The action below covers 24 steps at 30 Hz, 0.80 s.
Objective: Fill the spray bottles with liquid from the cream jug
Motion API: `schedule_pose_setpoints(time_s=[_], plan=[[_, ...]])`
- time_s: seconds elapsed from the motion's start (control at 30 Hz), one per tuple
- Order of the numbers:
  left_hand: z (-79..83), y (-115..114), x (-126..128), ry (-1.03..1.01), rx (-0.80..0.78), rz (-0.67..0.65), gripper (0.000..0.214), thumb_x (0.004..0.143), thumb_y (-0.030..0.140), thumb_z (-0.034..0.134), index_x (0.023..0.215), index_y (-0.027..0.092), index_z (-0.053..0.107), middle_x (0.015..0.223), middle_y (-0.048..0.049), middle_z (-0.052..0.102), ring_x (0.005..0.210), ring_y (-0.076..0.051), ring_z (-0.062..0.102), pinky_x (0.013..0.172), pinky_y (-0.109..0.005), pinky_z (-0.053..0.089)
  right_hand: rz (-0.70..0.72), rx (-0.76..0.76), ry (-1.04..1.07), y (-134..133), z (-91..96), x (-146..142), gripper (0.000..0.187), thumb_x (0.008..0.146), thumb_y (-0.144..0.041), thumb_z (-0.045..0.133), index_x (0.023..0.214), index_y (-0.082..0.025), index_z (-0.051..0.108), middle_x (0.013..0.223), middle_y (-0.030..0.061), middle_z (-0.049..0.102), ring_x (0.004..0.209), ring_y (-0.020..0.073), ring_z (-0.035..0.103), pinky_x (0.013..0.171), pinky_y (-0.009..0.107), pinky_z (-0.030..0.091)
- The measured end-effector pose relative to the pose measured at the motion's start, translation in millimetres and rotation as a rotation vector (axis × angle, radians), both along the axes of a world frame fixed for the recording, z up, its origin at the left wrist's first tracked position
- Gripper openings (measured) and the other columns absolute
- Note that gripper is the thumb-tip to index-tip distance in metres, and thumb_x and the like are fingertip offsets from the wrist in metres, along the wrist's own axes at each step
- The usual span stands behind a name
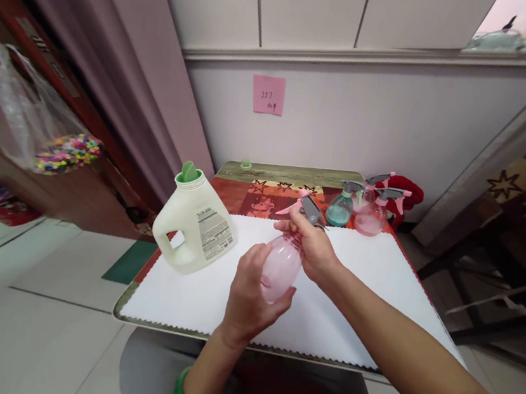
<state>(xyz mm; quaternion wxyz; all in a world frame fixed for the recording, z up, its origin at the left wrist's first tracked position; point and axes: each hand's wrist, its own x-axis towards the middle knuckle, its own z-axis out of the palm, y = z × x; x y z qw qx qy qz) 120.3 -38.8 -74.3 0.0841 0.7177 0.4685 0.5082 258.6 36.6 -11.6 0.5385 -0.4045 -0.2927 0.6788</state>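
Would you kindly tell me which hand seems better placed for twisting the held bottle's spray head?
Probably the right hand: its fingers are at the spray head, while the left hand cups the bottle below.

Spray bottle point(280, 269): rounded, translucent pink body, tilted, neck end uppermost. Spray head point(311, 210): dark grey housing with pink nozzle point(303, 193) and trigger point(285, 211), directed left — joint at the neck obscured by the right hand point(316, 245). Location: over the white mat point(173, 301), body in the left hand point(249, 288).
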Motion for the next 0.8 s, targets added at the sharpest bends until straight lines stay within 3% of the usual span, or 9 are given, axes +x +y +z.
schedule_pose_setpoints(time_s=[0.13, 0.17, 0.23, 0.33, 0.43, 0.5, 0.6, 0.7, 0.8], plan=[[-5.8, -3.9, -3.2, -0.807, -0.946, -0.515, 0.08, 0.073, 0.07, 0.064, 0.133, 0.019, 0.054, 0.11, -0.0166, 0.068, 0.084, -0.03, 0.069, 0.072, -0.047, 0.055, 0.149, 0.037, 0.012, 11.2, 1.2, 20.4, 0.051, 0.066, -0.061, 0.082, 0.057, -0.021, 0.052, 0.075, 0.0039, 0.074, 0.068, 0.0165, 0.064, 0.069, 0.031, 0.051], [-9.7, -6.4, -4.2, -0.98, -1.119, -0.637, 0.085, 0.073, 0.079, 0.055, 0.13, 0.016, 0.058, 0.103, -0.0174, 0.069, 0.075, -0.028, 0.068, 0.065, -0.044, 0.054, 0.137, 0.056, 0.05, 15.3, 5.5, 27.4, 0.053, 0.066, -0.061, 0.083, 0.056, -0.021, 0.05, 0.071, 0.0024, 0.072, 0.071, 0.0169, 0.065, 0.071, 0.031, 0.053], [-20.0, -12.6, -7.1, -1.228, -1.266, -0.754, 0.093, 0.073, 0.086, 0.042, 0.124, 0.011, 0.063, 0.095, -0.0188, 0.07, 0.066, -0.026, 0.066, 0.059, -0.04, 0.051, 0.08, 0.102, 0.111, 26.1, 17.3, 45.0, 0.055, 0.065, -0.059, 0.085, 0.057, -0.022, 0.045, 0.062, -0.0023, 0.063, 0.064, 0.0146, 0.063, 0.066, 0.03, 0.053], [-36.1, -21.9, -17.1, -1.385, -1.197, -0.622, 0.086, 0.078, 0.081, 0.044, 0.121, 0.01, 0.066, 0.094, -0.0196, 0.072, 0.072, -0.025, 0.066, 0.066, -0.038, 0.051, 0.045, 0.159, 0.058, 49.0, 31.7, 82.0, 0.054, 0.065, -0.056, 0.086, 0.061, -0.022, 0.045, 0.051, -0.0086, 0.044, 0.044, 0.0067, 0.04, 0.043, 0.021, 0.039], [-43.8, -24.8, -33.3, -1.352, -1.137, -0.445, 0.076, 0.08, 0.074, 0.052, 0.119, 0.01, 0.068, 0.098, -0.0192, 0.072, 0.091, -0.027, 0.068, 0.081, -0.038, 0.052, 0.094, 0.126, -0.157, 73.5, 21.4, 125.1, 0.049, 0.061, -0.052, 0.09, 0.069, -0.022, 0.052, 0.052, -0.0097, 0.042, 0.04, 0.0026, 0.021, 0.034, 0.019, 0.016], [-43.5, -19.8, -42.3, -1.237, -1.097, -0.381, 0.066, 0.079, 0.063, 0.064, 0.124, 0.014, 0.066, 0.109, -0.0185, 0.071, 0.097, -0.027, 0.068, 0.084, -0.039, 0.052, 0.118, 0.055, -0.424, 84.5, -3.6, 149.8, 0.049, 0.058, -0.05, 0.092, 0.071, -0.02, 0.055, 0.054, -0.0066, 0.049, 0.041, 0.0023, 0.021, 0.036, 0.019, 0.01], [-39.6, 1.7, -44.4, -1.014, -0.987, -0.277, 0.07, 0.068, 0.04, 0.084, 0.131, 0.023, 0.058, 0.125, -0.0167, 0.066, 0.105, -0.029, 0.066, 0.087, -0.044, 0.054, 0.121, -0.006, -0.916, 88.2, -55.7, 172.3, 0.051, 0.057, -0.056, 0.088, 0.063, -0.021, 0.052, 0.057, 0.001, 0.06, 0.044, 0.0055, 0.031, 0.039, 0.023, 0.017], [-37.4, 39.8, -32.9, -0.744, -0.783, -0.156, 0.074, 0.061, 0.036, 0.089, 0.127, 0.022, 0.057, 0.128, -0.0177, 0.064, 0.117, -0.033, 0.062, 0.093, -0.05, 0.052, 0.087, 0.016, -1.061, 82.6, -99.1, 178.1, 0.052, 0.058, -0.059, 0.085, 0.055, -0.021, 0.048, 0.048, -0.0019, 0.051, 0.045, 0.0083, 0.034, 0.043, 0.026, 0.02], [-39.4, 86.0, -16.0, -0.556, -0.606, -0.065, 0.079, 0.058, 0.037, 0.089, 0.128, 0.023, 0.055, 0.135, -0.0162, 0.06, 0.127, -0.032, 0.056, 0.102, -0.05, 0.045, 0.076, 0.067, -1.133, 79.8, -118.7, 177.0, 0.054, 0.068, -0.068, 0.073, 0.053, -0.02, 0.052, 0.048, -0.0021, 0.05, 0.049, 0.0115, 0.041, 0.049, 0.028, 0.026]])
